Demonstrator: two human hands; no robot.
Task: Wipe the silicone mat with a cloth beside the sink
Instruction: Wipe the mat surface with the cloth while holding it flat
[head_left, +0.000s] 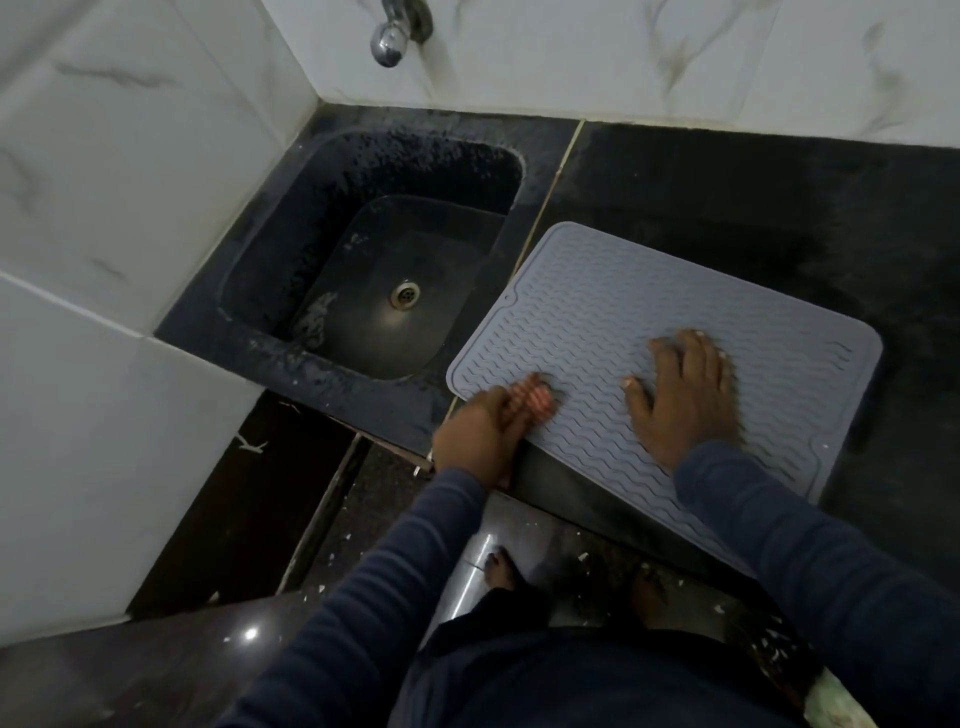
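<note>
While left grip (483, 436) holds cloth (535, 397) at mat (649, 291) corner, right grip (680, 395) presses flat.

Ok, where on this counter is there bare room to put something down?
Bare counter lies between the mat and the tiled wall behind it, and right of the mat. The mat's near half is crowded: left hand grips the cloth, right hand presses flat.

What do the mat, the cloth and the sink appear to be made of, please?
The mat: matte grey silicone or rubber, judging by its moulded wavy ridges. The cloth: probably woven fabric, red-and-white checked, bunched in the left hand; blurred. The sink: dark, rough, speckled stone, possibly granite.
</note>
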